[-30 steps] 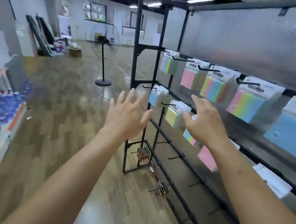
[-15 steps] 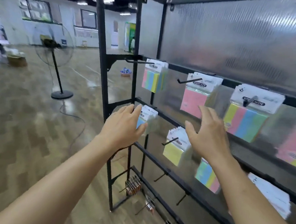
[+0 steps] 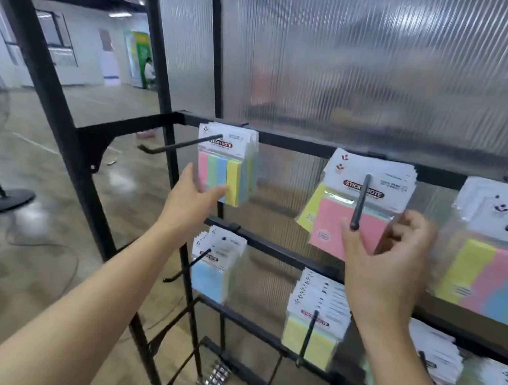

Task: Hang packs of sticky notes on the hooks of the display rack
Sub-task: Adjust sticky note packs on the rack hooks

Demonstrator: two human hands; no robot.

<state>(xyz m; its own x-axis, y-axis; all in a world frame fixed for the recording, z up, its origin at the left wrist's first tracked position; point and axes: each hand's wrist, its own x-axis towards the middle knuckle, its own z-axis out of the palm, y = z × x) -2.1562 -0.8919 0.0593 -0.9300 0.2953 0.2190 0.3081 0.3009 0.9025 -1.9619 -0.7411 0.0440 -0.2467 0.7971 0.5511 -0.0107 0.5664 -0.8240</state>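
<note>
Reaching left fingers point(image 3: 188, 173): were held straight and close together, with the thumb stretched to the lower edge of the striped pack point(image 3: 227, 175); whether it was touched could not be settled.
Right fingers point(image 3: 408, 228): were loosely curled at the right edge of the pink pack point(image 3: 331, 221), with the thumb raised just under the tip of the middle hook point(image 3: 360, 204); through the blur it could not be told whether anything was pinched.
Left hand point(image 3: 191, 202): was seen empty, palm turned to the rack.
Right hand point(image 3: 391, 260): was raised in front of the pink pack.
Packs: were found already hung, the striped pack far back on the long hook point(image 3: 178, 146) and the pink pack tilted on its hook, with a yellow one behind it.
Display rack point(image 3: 294, 147): was fitted with more filled hooks on the rail below.
Step judged: the hung packs were probably being straightened and pushed back.
Handling advised: each pack should be steadied by its header card, levelled, then slid along the hook until it is seated against the stack; the clear wrap should not be squeezed.
Writing: "STICKY NOTE" was read on the header cards in a dark oval badge; the smaller print was not legible.
</note>
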